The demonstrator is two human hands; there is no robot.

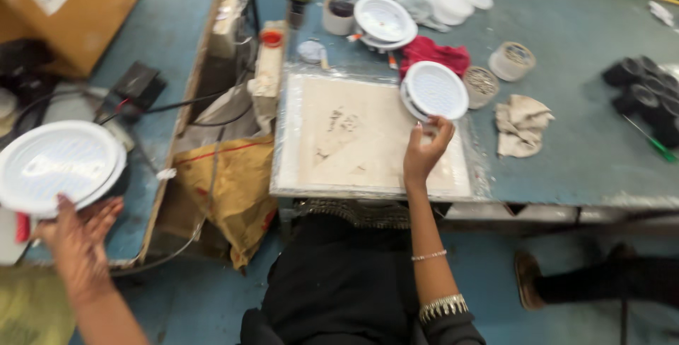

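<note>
My left hand [76, 235] holds a round white lamp disc [58, 164] out at the far left, over the side bench. My right hand [424, 148] grips the lower edge of a second round white lamp disc [436, 90], which rests tilted at the far right corner of a beige work pad [353, 140] wrapped in clear plastic. A red cloth [435, 53] lies just behind that disc.
More white discs [384, 21] are stacked at the back of the blue table [580, 104], with tape rolls [512, 60], a crumpled beige rag [520, 124] and black round parts [647, 94] to the right. A brown sack [225, 193] hangs at left; another person's foot [529, 278] shows below.
</note>
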